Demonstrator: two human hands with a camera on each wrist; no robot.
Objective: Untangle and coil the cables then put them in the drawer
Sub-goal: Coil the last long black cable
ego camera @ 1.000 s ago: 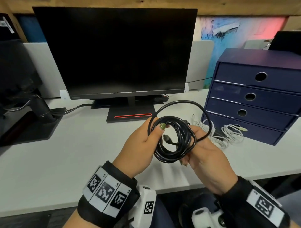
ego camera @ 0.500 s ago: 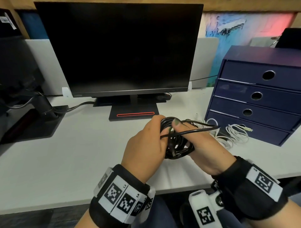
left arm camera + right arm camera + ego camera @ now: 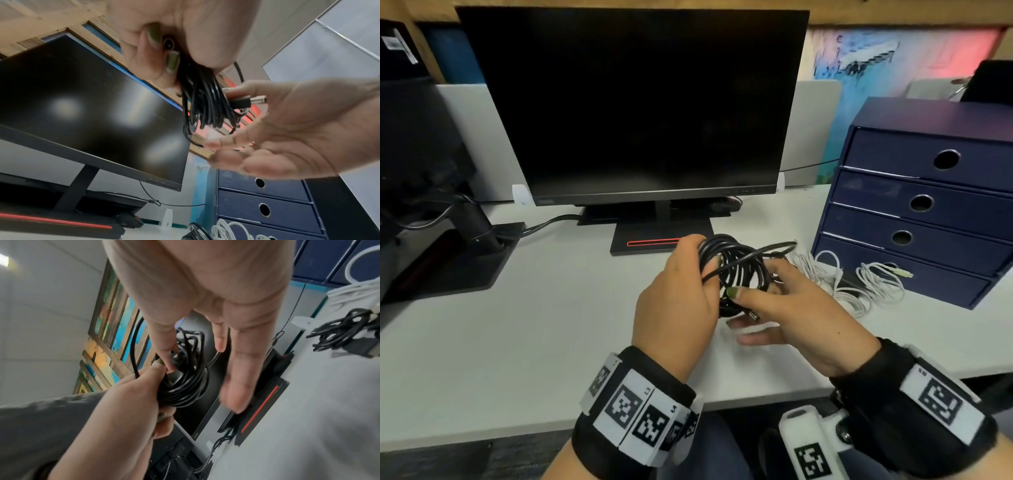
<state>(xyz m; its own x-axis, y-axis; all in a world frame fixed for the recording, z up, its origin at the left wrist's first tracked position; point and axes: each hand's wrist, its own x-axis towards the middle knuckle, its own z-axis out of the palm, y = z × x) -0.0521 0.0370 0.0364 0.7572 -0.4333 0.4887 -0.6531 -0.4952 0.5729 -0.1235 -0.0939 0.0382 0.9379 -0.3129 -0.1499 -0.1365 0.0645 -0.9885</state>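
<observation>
While the left hand (image 3: 681, 291) clamps the coiled black cable (image 3: 736, 270) above the tabletop (image 3: 517, 329) so its loops cannot spring apart, the right hand (image 3: 787, 308) pinches the plug end between thumb and forefinger, other fingers loose, apparently to tuck it through. White cables (image 3: 859, 281) lie waiting before the closed blue drawers (image 3: 914, 236), within easy reach.

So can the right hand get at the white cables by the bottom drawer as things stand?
Probably yes. The white cables lie in the open on the desk, just beyond the right hand, with nothing between. But its thumb and finger pinch the black cable coil that the left hand grips, so it must let go first.
</observation>
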